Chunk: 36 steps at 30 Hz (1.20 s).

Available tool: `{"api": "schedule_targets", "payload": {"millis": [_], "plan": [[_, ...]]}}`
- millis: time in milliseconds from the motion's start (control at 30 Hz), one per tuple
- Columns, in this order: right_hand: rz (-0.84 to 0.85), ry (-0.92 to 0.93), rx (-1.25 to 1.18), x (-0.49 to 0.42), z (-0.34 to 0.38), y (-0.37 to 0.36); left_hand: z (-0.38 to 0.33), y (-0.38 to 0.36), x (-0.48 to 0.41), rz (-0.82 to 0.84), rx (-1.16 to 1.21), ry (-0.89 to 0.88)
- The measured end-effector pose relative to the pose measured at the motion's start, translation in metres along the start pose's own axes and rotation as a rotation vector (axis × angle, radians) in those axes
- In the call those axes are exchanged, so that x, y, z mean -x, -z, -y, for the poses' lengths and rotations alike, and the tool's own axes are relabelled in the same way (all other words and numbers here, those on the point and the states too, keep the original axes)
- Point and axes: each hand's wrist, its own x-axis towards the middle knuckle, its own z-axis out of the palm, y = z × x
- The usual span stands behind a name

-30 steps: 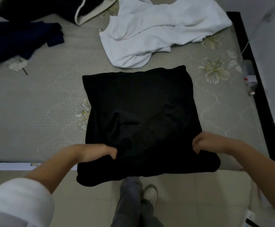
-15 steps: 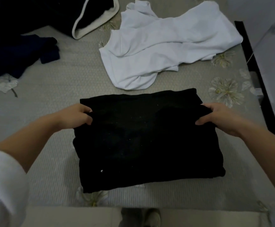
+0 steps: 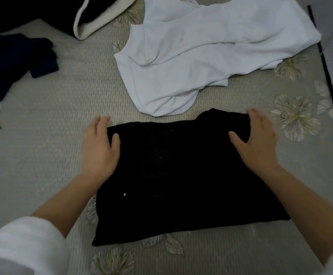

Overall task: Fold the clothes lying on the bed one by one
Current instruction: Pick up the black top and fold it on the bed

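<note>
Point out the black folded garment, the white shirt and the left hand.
black folded garment (image 3: 181, 175), head view, middle of top layer.
white shirt (image 3: 201, 56), head view, crumpled middle.
left hand (image 3: 100, 149), head view, back of hand.

Black garment (image 3: 181, 175) centre frame, white garment (image 3: 201, 52) upper right, navy garment (image 3: 9, 62) upper left. Grey-beige bedspread (image 3: 52, 126) shows woven ribbing and pale flower prints; white sleeve (image 3: 19, 249) lower left.

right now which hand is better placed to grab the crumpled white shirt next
Right, probably: the right hand rests on the far corner of the folded black garment, with most of the crumpled white shirt beyond it.
</note>
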Motion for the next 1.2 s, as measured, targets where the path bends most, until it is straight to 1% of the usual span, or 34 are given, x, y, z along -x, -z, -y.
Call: {"api": "schedule_targets", "payload": {"millis": [67,100,133,167,200,267,333,467,500,567,633,667,767,833,867,900,967,1000,1033,1100,1167,1200], "plan": [[0.008,0.249,0.117,0.029,0.005,-0.016,-0.013,-0.018,0.030,0.063,-0.080,-0.220],[0.059,0.360,0.170,0.042,0.006,-0.026,-0.019,-0.029,0.047,0.143,-0.119,-0.328],[0.155,0.438,0.243,0.052,0.007,-0.036,-0.023,-0.040,0.064,0.238,-0.176,-0.410],[0.266,0.473,0.334,0.058,0.005,-0.045,-0.026,-0.051,0.078,0.316,-0.252,-0.451],[0.345,0.470,0.423,0.060,0.002,-0.053,-0.027,-0.061,0.088,0.365,-0.336,-0.441],[0.392,0.410,0.531,0.055,-0.012,-0.063,-0.022,-0.076,0.096,0.393,-0.463,-0.314],[0.353,0.348,0.562,0.050,-0.027,-0.063,-0.012,-0.084,0.091,0.380,-0.512,-0.177],[0.323,0.212,0.541,0.051,-0.043,-0.051,-0.001,-0.078,0.082,0.337,-0.478,0.017],[0.311,0.201,0.533,0.056,-0.044,-0.048,-0.001,-0.074,0.084,0.314,-0.469,0.031],[0.298,0.261,0.529,0.073,-0.050,-0.042,-0.003,-0.069,0.098,0.274,-0.442,-0.037],[0.339,0.316,0.540,0.094,-0.064,-0.033,-0.005,-0.067,0.125,0.328,-0.449,-0.126],[0.360,0.283,0.533,0.103,-0.074,-0.028,-0.004,-0.066,0.138,0.380,-0.450,-0.097],[0.370,0.066,0.447,0.110,-0.100,-0.015,-0.005,-0.068,0.155,0.457,-0.387,0.168],[0.345,-0.018,0.316,0.108,-0.102,-0.009,-0.017,-0.069,0.149,0.469,-0.343,0.253],[0.302,-0.042,0.215,0.108,-0.101,-0.008,-0.024,-0.069,0.146,0.458,-0.332,0.253],[0.232,-0.069,0.100,0.107,-0.099,-0.007,-0.031,-0.070,0.144,0.429,-0.325,0.209],[0.076,-0.187,-0.129,0.104,-0.097,-0.006,-0.046,-0.073,0.146,0.397,-0.265,0.024],[0.027,-0.268,-0.216,0.102,-0.096,-0.005,-0.053,-0.076,0.149,0.420,-0.204,-0.055],[0.018,-0.337,-0.280,0.100,-0.096,-0.004,-0.059,-0.082,0.155,0.467,-0.156,-0.094],[0.101,-0.401,-0.365,0.094,-0.095,-0.001,-0.063,-0.096,0.165,0.528,-0.194,-0.101],[0.234,-0.462,-0.451,0.086,-0.094,0.005,-0.062,-0.107,0.168,0.501,-0.265,-0.087],[0.303,-0.526,-0.533,0.080,-0.093,0.011,-0.061,-0.108,0.168,0.495,-0.270,-0.079]]}}
